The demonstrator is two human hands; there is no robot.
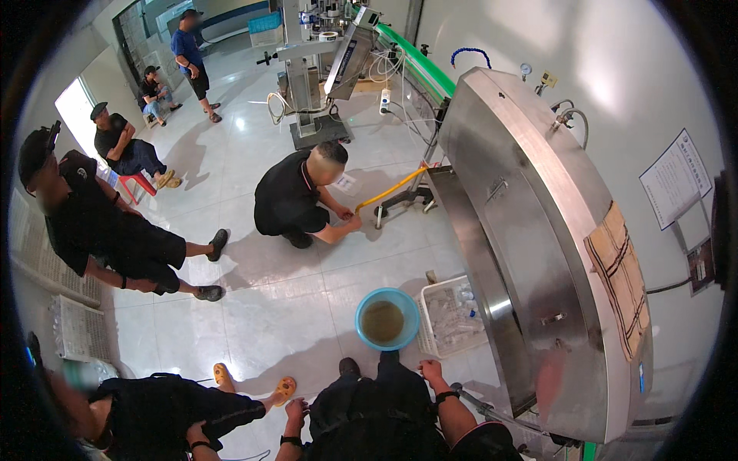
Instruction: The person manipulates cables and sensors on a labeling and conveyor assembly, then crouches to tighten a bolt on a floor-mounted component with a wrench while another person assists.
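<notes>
My left hand (297, 409) hangs beside my left thigh, its fingers loosely curled and nothing seen in them. On the other side, my right hand (432, 370) is closed beside my right leg, near a white plastic crate (427, 323); I see nothing in it. A round blue basin (362, 335) with murky liquid stands on the floor just beyond my feet. The crate beside it contains clear plastic pieces. Farther ahead, a crouching person (288, 196) grips one end of a yellow hose (392, 190), which runs to the steel machine (530, 230).
The steel machine fills the right side, with a checked cloth (617, 280) over its edge. A machine on a stand (307, 92) and loose cables (388, 65) are ahead. Several people stand or sit at left, one in orange clogs (223, 378) close by.
</notes>
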